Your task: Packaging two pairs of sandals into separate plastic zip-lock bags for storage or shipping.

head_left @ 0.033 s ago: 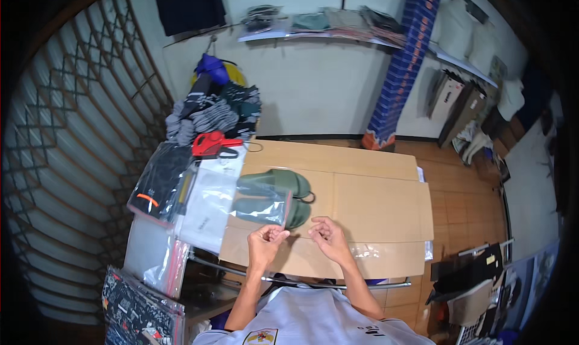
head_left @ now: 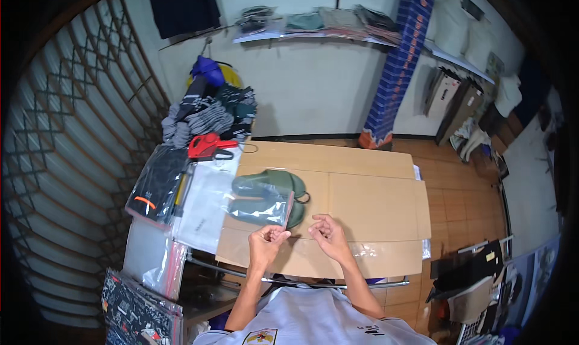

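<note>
A pair of olive green slide sandals [head_left: 278, 177] lies side by side on the flattened cardboard [head_left: 368, 206]. A clear plastic bag [head_left: 259, 211] with a reddish edge strip lies over part of them, mainly the nearer sandal. At the near end of that strip, my left hand [head_left: 267, 246] pinches the bag's corner between thumb and fingers. To the right of the sandals, my right hand [head_left: 331, 239] hovers over the cardboard with fingers half bent and thumb apart; nothing shows in it. A small dark loop [head_left: 306, 197] sticks out beside the sandals.
Left of the cardboard are a red tag gun [head_left: 208, 146], white plastic packaging [head_left: 208, 206] and a bagged black garment [head_left: 158, 179]. Piled socks [head_left: 208, 116] stand behind. A metal rail [head_left: 338, 284] runs along the table's near edge. Clothes [head_left: 467, 272] hang at the right.
The whole scene has shifted slightly left in the view. My hands hold nearly the same pose, the left one still on the bag's corner.
</note>
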Demonstrator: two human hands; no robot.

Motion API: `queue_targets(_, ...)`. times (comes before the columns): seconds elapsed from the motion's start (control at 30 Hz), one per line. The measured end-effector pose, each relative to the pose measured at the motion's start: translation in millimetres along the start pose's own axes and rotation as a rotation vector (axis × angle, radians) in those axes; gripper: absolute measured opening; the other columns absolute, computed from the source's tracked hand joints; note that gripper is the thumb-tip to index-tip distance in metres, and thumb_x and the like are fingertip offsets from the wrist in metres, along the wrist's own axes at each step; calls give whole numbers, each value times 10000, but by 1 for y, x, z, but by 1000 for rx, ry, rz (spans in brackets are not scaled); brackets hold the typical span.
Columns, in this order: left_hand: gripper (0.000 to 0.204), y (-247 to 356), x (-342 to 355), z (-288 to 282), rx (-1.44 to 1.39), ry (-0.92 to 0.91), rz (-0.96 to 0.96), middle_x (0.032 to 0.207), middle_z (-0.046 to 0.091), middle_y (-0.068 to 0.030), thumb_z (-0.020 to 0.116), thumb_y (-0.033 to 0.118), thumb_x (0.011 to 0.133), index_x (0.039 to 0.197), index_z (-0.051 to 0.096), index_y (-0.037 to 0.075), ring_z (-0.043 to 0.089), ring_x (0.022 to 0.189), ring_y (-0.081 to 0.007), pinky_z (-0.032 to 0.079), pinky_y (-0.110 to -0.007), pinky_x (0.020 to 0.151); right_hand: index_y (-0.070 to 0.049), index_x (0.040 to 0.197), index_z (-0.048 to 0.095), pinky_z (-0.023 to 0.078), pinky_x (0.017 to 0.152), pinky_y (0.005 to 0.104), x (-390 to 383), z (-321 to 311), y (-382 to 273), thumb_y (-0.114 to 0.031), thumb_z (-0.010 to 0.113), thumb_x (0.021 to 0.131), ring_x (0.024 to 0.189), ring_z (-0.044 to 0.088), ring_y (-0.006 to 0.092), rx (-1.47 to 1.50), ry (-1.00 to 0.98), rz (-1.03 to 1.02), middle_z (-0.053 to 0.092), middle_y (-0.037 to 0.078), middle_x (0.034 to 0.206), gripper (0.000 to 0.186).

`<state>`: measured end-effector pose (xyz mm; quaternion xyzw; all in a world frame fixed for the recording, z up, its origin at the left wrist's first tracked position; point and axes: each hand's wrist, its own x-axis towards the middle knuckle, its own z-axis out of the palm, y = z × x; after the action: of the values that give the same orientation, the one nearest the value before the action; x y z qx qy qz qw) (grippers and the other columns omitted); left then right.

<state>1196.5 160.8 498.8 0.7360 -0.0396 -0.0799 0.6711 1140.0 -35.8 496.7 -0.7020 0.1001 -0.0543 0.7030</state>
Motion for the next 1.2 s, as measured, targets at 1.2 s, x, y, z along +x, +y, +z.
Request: queue_targets(1.2,174,-19,-67,249,91,-479,-64,701,587,38,753,150,875,910,703,-13,483,624,-31,421,-203,562,26,847,713,527,650,289,-59,-264,35,-83,796,759,677,662,166,-337,600,-79,712,121,777,163)
